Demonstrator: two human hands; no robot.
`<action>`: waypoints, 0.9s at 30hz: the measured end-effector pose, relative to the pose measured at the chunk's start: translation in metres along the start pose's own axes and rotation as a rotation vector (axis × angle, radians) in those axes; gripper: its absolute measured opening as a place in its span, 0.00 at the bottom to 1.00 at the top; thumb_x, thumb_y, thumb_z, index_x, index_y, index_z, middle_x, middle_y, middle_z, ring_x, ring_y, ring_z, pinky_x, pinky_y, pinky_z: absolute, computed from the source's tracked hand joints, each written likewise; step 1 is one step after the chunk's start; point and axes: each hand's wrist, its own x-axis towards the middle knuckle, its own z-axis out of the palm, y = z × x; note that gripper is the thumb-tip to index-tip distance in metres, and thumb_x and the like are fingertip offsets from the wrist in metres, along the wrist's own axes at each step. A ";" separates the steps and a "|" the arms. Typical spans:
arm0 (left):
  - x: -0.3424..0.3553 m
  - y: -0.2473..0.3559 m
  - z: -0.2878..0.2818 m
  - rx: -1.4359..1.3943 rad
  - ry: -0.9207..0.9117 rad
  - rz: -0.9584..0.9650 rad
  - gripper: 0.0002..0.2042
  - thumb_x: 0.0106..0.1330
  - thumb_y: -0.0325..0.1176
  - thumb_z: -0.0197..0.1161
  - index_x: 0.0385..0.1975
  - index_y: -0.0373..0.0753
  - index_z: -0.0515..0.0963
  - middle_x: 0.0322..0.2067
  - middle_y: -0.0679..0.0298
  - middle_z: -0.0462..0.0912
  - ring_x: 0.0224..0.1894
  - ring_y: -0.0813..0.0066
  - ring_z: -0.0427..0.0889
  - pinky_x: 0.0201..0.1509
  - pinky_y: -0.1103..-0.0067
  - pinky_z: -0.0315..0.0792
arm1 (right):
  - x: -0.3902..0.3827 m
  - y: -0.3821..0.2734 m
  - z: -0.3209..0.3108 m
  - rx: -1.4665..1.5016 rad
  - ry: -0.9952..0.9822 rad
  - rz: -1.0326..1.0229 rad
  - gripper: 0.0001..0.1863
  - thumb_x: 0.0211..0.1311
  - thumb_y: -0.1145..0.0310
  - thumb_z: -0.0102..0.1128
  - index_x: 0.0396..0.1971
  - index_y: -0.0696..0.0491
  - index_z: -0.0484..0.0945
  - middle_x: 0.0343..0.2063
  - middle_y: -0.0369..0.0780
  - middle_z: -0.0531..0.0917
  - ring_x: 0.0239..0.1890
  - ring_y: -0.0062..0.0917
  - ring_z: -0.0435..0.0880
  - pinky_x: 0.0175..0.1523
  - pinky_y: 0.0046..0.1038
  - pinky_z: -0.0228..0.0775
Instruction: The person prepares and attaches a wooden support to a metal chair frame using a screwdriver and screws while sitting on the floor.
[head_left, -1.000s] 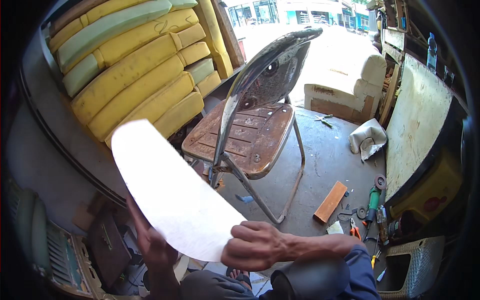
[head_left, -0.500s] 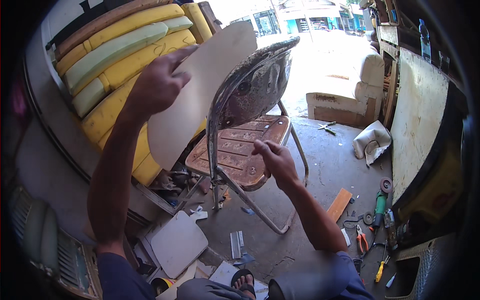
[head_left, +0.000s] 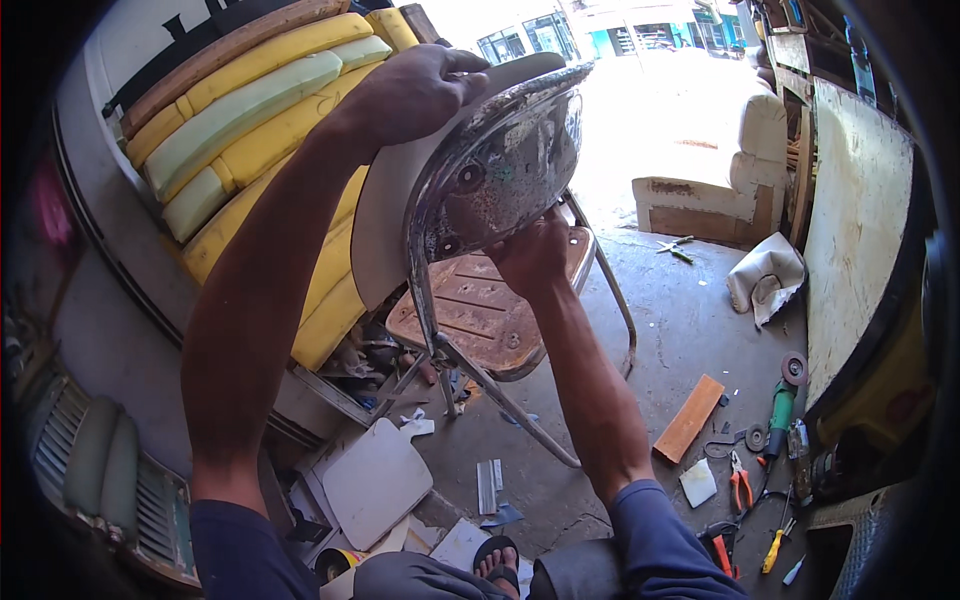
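Left hand [head_left: 425,95] on pale panel [head_left: 382,220], rusty chair [head_left: 475,318], dark lettering [head_left: 177,32] (partial)

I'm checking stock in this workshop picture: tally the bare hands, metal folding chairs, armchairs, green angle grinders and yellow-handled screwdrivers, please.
Bare hands: 2 (left hand, right hand)
Metal folding chair: 1
Armchair: 1
Green angle grinder: 1
Yellow-handled screwdriver: 1
Total: 6
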 end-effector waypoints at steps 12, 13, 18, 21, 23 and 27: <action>0.024 -0.026 0.027 -0.167 -0.131 -0.094 0.20 0.65 0.37 0.62 0.55 0.37 0.82 0.42 0.49 0.88 0.43 0.61 0.87 0.56 0.73 0.77 | -0.006 0.009 0.004 0.004 -0.080 -0.059 0.57 0.59 0.18 0.32 0.75 0.52 0.52 0.71 0.48 0.62 0.70 0.42 0.65 0.69 0.51 0.62; 0.025 -0.029 0.030 -0.249 -0.153 -0.140 0.20 0.65 0.38 0.63 0.55 0.36 0.82 0.43 0.50 0.88 0.44 0.62 0.87 0.56 0.74 0.76 | -0.009 0.012 0.001 -0.008 -0.069 -0.056 0.60 0.57 0.16 0.33 0.75 0.52 0.52 0.71 0.48 0.62 0.70 0.43 0.65 0.69 0.52 0.62; 0.024 -0.019 0.027 -0.314 -0.089 -0.197 0.21 0.66 0.42 0.63 0.54 0.36 0.82 0.46 0.52 0.87 0.46 0.63 0.86 0.58 0.74 0.74 | -0.014 0.014 0.014 0.016 -0.167 -0.079 0.66 0.49 0.12 0.38 0.75 0.53 0.50 0.70 0.49 0.63 0.69 0.46 0.66 0.68 0.55 0.64; 0.032 0.003 0.024 -0.159 0.025 -0.223 0.17 0.74 0.39 0.59 0.55 0.36 0.81 0.46 0.60 0.86 0.44 0.75 0.83 0.54 0.76 0.73 | -0.013 0.010 0.015 0.060 -0.213 -0.096 0.64 0.50 0.15 0.44 0.75 0.51 0.50 0.69 0.49 0.64 0.68 0.47 0.67 0.68 0.56 0.64; 0.036 0.009 0.025 -0.117 -0.017 -0.198 0.17 0.75 0.39 0.57 0.55 0.37 0.81 0.47 0.61 0.86 0.46 0.75 0.82 0.55 0.76 0.73 | -0.010 0.010 0.013 0.124 -0.262 -0.092 0.61 0.51 0.19 0.51 0.74 0.49 0.50 0.68 0.48 0.64 0.68 0.49 0.66 0.72 0.57 0.60; 0.032 0.006 0.027 -0.186 -0.077 -0.226 0.16 0.77 0.40 0.54 0.54 0.37 0.82 0.45 0.63 0.86 0.46 0.76 0.82 0.55 0.77 0.73 | -0.004 0.016 0.016 0.288 -0.232 -0.120 0.55 0.56 0.25 0.55 0.74 0.48 0.53 0.69 0.48 0.64 0.69 0.48 0.63 0.72 0.60 0.56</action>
